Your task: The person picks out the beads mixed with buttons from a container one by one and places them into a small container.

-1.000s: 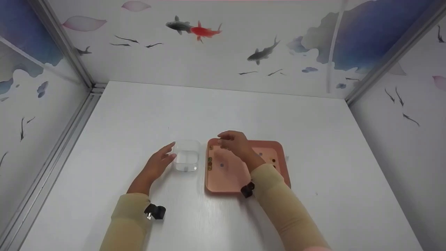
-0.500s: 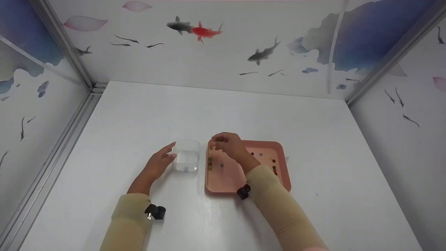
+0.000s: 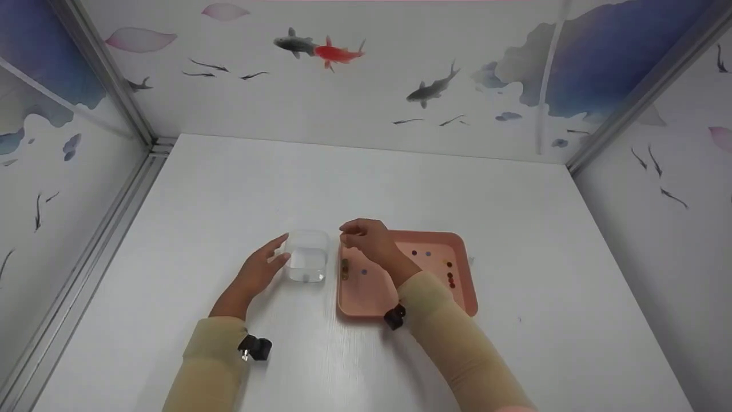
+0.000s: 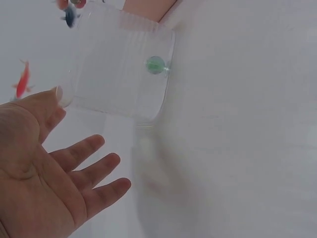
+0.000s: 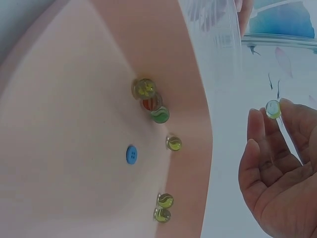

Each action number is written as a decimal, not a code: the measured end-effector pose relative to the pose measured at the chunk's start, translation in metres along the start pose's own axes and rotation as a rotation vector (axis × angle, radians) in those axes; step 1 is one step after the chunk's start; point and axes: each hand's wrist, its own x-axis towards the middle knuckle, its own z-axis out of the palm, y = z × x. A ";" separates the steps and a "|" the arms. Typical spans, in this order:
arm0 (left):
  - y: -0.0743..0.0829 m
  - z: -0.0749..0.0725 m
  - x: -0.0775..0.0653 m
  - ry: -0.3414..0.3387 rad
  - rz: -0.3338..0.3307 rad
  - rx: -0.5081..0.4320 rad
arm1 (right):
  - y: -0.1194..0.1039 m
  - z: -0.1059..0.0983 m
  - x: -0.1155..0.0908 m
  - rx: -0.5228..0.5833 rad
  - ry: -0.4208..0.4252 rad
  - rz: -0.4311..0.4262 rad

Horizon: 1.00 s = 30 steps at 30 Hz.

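Note:
My right hand is above the left back corner of the pink tray. It pinches a clear glass marble with yellow-green inside between thumb and fingertips. Beside the tray stands a clear plastic container, with a green marble at its bottom. My left hand is at the container's left side, thumb and fingers extended, a fingertip against its rim in the left wrist view. Several glass marbles lie along the tray's left wall, near a blue button.
More small round pieces in dark, red and blue lie in the tray's right part. The white table is enclosed by printed panels at the back and sides.
My right hand has moved left over the tray toward the container, and more pieces at the tray's right show now. My left hand has stayed at the container.

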 end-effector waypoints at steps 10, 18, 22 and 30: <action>0.002 0.001 -0.001 0.012 -0.001 0.041 | -0.002 0.006 0.001 -0.013 -0.008 0.008; 0.002 0.001 -0.001 0.013 0.000 0.045 | -0.004 0.012 0.000 0.040 -0.027 -0.020; 0.001 0.001 0.000 0.010 -0.007 0.030 | -0.005 0.013 0.000 0.007 -0.027 -0.052; 0.002 0.000 0.000 0.009 -0.015 0.017 | -0.011 0.017 -0.001 -0.052 -0.029 -0.077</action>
